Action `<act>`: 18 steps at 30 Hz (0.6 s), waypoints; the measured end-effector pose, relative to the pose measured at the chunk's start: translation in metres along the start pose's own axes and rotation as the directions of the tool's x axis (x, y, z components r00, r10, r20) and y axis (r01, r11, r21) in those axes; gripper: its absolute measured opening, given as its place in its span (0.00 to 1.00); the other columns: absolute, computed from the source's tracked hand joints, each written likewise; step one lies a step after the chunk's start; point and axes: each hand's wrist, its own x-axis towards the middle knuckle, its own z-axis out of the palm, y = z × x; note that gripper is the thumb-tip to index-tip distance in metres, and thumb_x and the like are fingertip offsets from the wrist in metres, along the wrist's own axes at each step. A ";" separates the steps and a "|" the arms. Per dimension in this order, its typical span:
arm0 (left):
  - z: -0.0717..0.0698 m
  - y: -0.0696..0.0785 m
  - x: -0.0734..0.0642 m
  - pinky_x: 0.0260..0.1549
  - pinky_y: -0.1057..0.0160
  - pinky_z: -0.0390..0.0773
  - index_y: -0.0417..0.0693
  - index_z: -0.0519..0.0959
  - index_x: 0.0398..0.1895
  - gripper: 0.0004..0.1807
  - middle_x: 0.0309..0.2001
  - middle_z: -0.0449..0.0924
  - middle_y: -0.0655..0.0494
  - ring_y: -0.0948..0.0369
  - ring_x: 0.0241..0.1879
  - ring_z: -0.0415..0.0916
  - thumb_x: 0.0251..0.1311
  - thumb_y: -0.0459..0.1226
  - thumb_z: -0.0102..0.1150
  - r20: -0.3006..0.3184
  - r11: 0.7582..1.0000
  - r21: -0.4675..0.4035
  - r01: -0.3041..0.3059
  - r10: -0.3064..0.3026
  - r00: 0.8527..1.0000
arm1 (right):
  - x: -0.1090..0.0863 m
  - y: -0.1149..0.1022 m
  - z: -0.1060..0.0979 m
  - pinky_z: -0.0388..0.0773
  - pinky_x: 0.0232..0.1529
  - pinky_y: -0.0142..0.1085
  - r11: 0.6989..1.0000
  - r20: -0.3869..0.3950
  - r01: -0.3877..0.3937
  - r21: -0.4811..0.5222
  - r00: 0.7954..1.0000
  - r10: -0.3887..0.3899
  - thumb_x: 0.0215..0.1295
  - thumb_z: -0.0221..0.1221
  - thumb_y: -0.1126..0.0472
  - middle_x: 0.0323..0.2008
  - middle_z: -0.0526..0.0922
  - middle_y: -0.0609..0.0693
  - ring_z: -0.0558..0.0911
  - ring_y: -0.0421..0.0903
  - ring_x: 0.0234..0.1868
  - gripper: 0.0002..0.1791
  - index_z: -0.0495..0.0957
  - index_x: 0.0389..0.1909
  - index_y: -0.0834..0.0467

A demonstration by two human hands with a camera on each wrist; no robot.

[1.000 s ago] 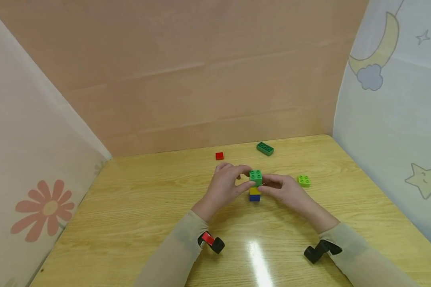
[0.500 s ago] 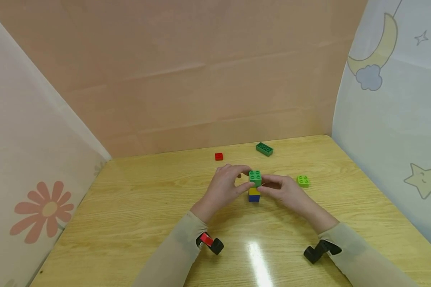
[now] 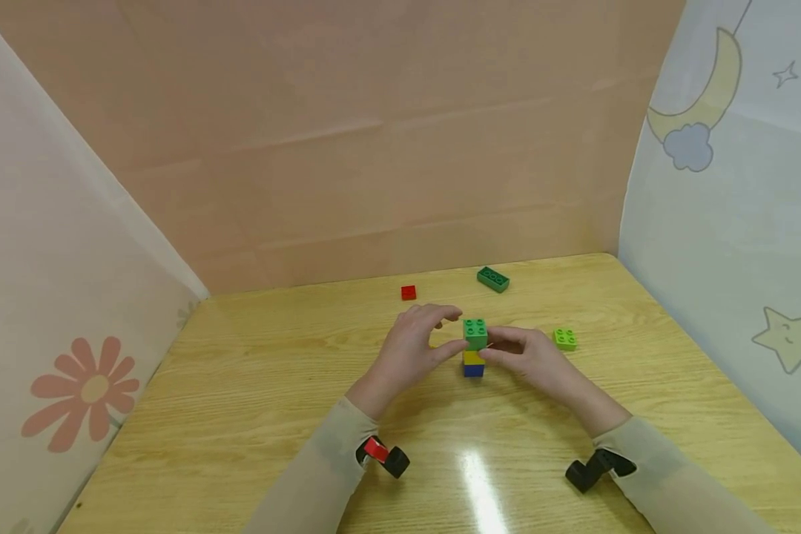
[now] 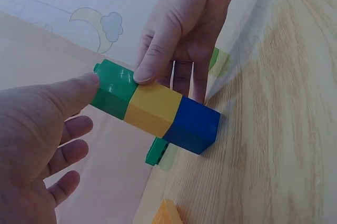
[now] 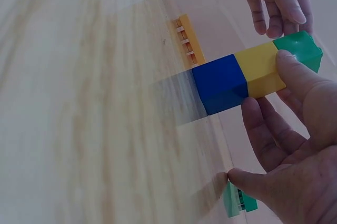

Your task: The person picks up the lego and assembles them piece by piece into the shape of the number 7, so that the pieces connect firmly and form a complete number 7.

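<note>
A stack of three toy building bricks stands upright on the wooden table: a blue brick (image 3: 473, 369) at the bottom, a yellow brick (image 4: 152, 108) in the middle and a green brick (image 3: 475, 333) on top. My right hand (image 3: 530, 360) pinches the stack from the right, thumb near the seam between yellow and green. My left hand (image 3: 410, 352) is on the other side, fingers spread away from the bricks. Its thumb is at the green brick, and I cannot tell whether it touches.
Behind the stack lie a small red brick (image 3: 409, 293) and a long dark green brick (image 3: 492, 279). A lime brick (image 3: 564, 340) sits to the right. A yellow-orange brick (image 5: 188, 39) is mostly hidden behind my left hand in the head view.
My left fingers have come off the green brick and the hand has drawn slightly left. My right hand and the stack have stayed in place.
</note>
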 end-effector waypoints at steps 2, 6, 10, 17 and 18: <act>-0.002 -0.001 -0.002 0.59 0.52 0.80 0.51 0.83 0.70 0.28 0.64 0.86 0.57 0.57 0.57 0.81 0.72 0.48 0.76 -0.011 1.000 -0.006 0.007 -0.007 1.000 | 0.000 -0.001 0.000 0.81 0.65 0.44 1.000 -0.005 -0.005 -0.002 1.000 0.005 0.79 0.68 0.46 0.67 0.85 0.56 0.84 0.54 0.67 0.34 0.77 0.77 0.61; -0.005 -0.005 -0.007 0.60 0.52 0.81 0.51 0.83 0.69 0.26 0.65 0.86 0.56 0.56 0.59 0.81 0.72 0.47 0.76 -0.034 1.000 0.000 0.027 -0.027 0.999 | 0.000 -0.003 0.001 0.80 0.67 0.48 1.000 -0.006 -0.005 -0.009 1.000 0.005 0.79 0.68 0.47 0.67 0.85 0.57 0.83 0.55 0.67 0.35 0.76 0.77 0.63; -0.007 -0.009 -0.013 0.61 0.50 0.81 0.49 0.84 0.68 0.26 0.63 0.86 0.56 0.54 0.61 0.80 0.72 0.48 0.75 -0.045 0.999 0.017 0.046 -0.045 0.998 | 0.000 -0.005 0.001 0.79 0.69 0.52 1.000 -0.003 -0.005 0.004 1.000 0.005 0.79 0.69 0.47 0.68 0.84 0.58 0.83 0.56 0.68 0.36 0.75 0.77 0.64; -0.010 -0.015 -0.020 0.61 0.48 0.80 0.46 0.84 0.66 0.25 0.58 0.88 0.54 0.52 0.59 0.81 0.71 0.46 0.76 -0.062 0.997 0.036 0.066 -0.064 0.996 | 0.000 -0.004 0.001 0.79 0.69 0.52 1.000 -0.006 -0.006 -0.001 1.000 0.006 0.79 0.69 0.47 0.68 0.84 0.58 0.83 0.56 0.68 0.36 0.75 0.78 0.64; -0.009 -0.016 -0.021 0.61 0.47 0.80 0.46 0.84 0.66 0.25 0.57 0.88 0.54 0.51 0.59 0.81 0.71 0.46 0.76 -0.060 0.997 0.037 0.074 -0.071 0.996 | 0.000 -0.004 0.001 0.79 0.69 0.52 1.000 -0.010 -0.012 -0.002 1.000 0.012 0.79 0.69 0.47 0.67 0.84 0.57 0.83 0.56 0.68 0.36 0.75 0.78 0.63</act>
